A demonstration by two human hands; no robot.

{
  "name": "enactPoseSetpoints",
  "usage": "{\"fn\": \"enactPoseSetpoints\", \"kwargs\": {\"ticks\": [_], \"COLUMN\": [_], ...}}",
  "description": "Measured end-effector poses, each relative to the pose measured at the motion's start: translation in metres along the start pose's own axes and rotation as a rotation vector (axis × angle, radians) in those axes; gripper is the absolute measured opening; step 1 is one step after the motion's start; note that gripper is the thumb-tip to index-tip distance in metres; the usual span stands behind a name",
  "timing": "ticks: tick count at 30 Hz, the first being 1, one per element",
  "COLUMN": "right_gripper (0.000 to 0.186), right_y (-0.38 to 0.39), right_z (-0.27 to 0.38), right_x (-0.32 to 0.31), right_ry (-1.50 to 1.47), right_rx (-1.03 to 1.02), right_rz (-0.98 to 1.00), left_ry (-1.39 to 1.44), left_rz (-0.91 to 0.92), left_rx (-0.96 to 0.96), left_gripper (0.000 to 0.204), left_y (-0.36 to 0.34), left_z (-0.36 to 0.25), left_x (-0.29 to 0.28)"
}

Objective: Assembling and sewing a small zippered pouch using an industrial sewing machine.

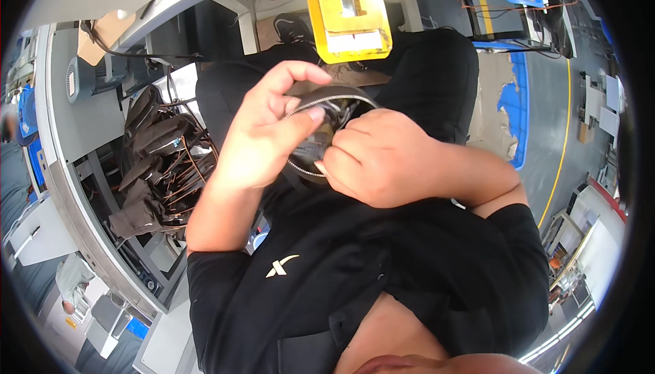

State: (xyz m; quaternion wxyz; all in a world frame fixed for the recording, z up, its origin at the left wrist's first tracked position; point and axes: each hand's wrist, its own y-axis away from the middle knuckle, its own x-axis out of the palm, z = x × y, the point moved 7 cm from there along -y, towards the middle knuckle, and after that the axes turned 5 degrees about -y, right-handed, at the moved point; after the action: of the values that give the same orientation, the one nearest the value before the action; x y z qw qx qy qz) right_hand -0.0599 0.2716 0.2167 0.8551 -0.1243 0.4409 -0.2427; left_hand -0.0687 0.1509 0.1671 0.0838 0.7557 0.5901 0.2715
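Together, left hand [263, 128] and right hand [379, 159] grip the zippered pouch [344, 93], its mouth facing upward, its long axis unclear.

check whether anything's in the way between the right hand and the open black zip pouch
Nothing visible stands in the way: the right hand is right at the open pouch. The left hand is across the opening, on its left side, not in between.

Bright light pales the left hand [263, 132], and lamp strips [561, 333] glare at lower right. Fisheye curvature bends straight edges toward the rim (the corners go black).
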Motion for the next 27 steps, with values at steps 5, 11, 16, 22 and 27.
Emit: {"fn": "enactPoseSetpoints", "kwargs": {"ticks": [5, 11, 16, 22, 27], "right_gripper": [0.015, 0.017, 0.025, 0.025, 0.022], "right_y": [-0.005, 0.000, 0.022, 0.051, 0.060], "right_z": [0.004, -0.008, -0.022, -0.065, -0.077], "right_x": [0.004, -0.008, -0.069, -0.074, -0.058], "right_ry": [-0.009, -0.024, 0.200, 0.208, 0.037], "right_rx": [-0.039, 0.015, 0.220, 0.565, 0.698], "right_rz": [-0.078, -0.061, -0.344, -0.223, -0.015], "left_ry": [0.424, 0.560, 0.664, 0.678, 0.337], "left_rz": [-0.334, -0.303, -0.172, -0.214, -0.255], "left_rx": [0.235, 0.263, 0.340, 0.369, 0.296], "left_gripper": [0.030, 0.026, 0.024, 0.023, 0.045], "left_y": [0.010, 0.002, 0.009, 0.017, 0.025], "left_z": [0.008, 0.008, 0.007, 0.005, -0.004], "left_x": [-0.011, -0.016, -0.029, -0.030, -0.029]}}
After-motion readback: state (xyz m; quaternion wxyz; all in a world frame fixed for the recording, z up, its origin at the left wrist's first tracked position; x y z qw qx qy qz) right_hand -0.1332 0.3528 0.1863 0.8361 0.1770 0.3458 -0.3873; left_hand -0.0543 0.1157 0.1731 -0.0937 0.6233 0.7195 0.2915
